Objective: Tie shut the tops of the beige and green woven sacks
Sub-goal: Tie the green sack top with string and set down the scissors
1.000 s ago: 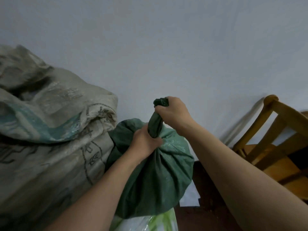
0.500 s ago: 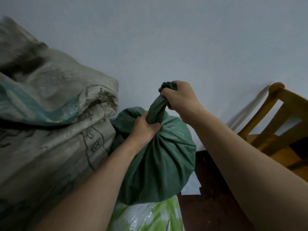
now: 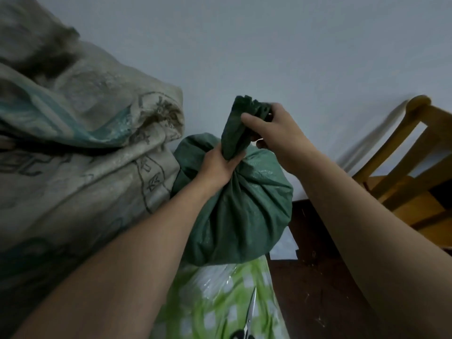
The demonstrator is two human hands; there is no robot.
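Two bare hands on one dark green woven sack (image 3: 234, 216); left hand (image 3: 217, 167) clenched around the gathered neck at its base, just above the bulging body; right hand (image 3: 274, 130) higher up, fingers closed on the twisted top end of the neck, fabric tuft sticking out above its thumb; one large beige woven sack (image 3: 80, 152) with teal stripe and dark printed characters left of the grip, pressed against the green sack; one green-and-white checked plastic bag (image 3: 227, 299) directly below the grip, under the green sack; one yellow wooden chair (image 3: 411, 167) right of the grip, well apart; dark brown floor (image 3: 315, 277) below right; pale wall (image 3: 269, 45) behind.
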